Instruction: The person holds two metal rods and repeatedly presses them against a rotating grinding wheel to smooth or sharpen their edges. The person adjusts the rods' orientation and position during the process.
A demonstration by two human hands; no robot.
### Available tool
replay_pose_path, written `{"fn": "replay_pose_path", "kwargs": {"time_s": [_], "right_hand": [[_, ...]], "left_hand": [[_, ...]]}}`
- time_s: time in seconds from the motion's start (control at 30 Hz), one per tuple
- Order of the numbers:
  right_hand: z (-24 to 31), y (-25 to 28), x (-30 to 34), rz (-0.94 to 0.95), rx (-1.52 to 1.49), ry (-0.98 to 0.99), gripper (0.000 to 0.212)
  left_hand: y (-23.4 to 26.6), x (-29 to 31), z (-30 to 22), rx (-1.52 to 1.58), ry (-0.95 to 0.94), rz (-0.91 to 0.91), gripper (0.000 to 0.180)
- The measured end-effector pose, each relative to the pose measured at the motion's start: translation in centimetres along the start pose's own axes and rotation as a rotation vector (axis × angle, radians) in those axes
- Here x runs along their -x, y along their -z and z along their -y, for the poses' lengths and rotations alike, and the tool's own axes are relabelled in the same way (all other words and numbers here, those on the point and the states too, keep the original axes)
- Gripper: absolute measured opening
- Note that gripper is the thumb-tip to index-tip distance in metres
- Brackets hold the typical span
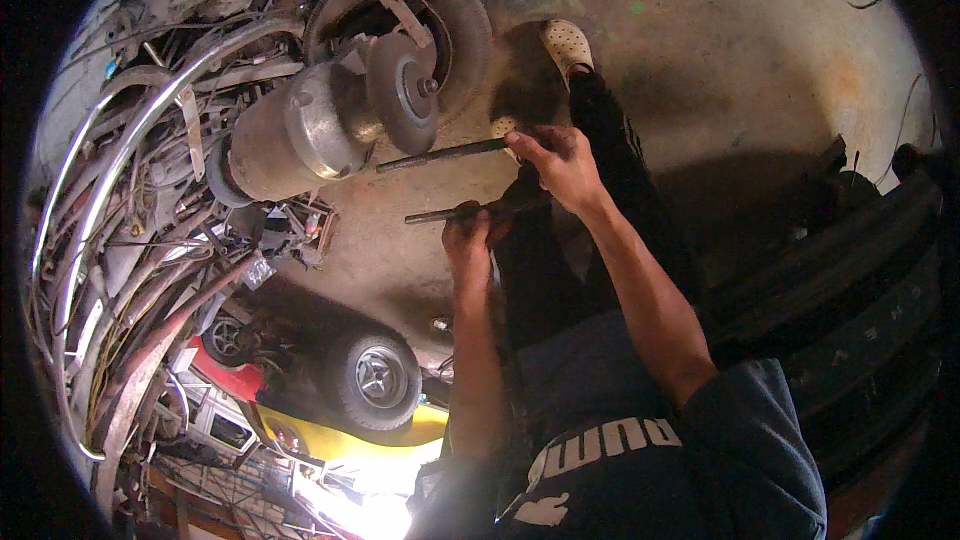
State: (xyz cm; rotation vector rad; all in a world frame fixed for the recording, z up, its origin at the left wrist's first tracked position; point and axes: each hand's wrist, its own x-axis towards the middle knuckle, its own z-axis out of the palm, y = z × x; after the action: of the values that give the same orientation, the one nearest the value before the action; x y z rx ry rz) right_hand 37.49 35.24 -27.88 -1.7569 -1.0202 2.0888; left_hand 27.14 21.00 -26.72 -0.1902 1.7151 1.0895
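My right hand [562, 168] is closed round the end of a dark metal rod [440, 155], thumb along it, with the far end reaching left toward the bench grinder [300, 120]. Below it, my left hand [468, 242] grips a second dark metal rod [428, 217], which lies roughly level and sticks out on both sides of the fist. The grinder has a grey, rusty motor body and a round grinding wheel [400, 95] on its right side. In the picture the right rod's tip appears just under the wheel; whether they touch I cannot tell.
Bent chrome tubes [135, 140] and a heap of scrap metal fill the left side. A tyre [465, 30] stands behind the grinder. Lower left are a small wheel with a tyre [378, 382] and a yellow panel [340, 440]. Dark ribbed objects [850, 280] lie at right.
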Motion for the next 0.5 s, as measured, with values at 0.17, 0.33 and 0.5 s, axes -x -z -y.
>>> {"fn": "replay_pose_path", "kwargs": {"time_s": [0.17,0.33,0.5], "right_hand": [[-0.9,0.3,-0.4,0.036,0.051,-0.097,0.034],[-1.4,0.0,-1.0,0.022,0.012,-0.12,0.032],[-1.3,0.4,-1.1,0.03,0.064,-0.096,0.032]], "left_hand": [[0.4,-0.2,0.7,0.042,0.066,0.022,0.021],[0.7,-0.7,0.9,-0.005,0.061,0.008,0.02],[0.5,-0.9,1.3,-0.018,0.064,0.0,0.02]]}}
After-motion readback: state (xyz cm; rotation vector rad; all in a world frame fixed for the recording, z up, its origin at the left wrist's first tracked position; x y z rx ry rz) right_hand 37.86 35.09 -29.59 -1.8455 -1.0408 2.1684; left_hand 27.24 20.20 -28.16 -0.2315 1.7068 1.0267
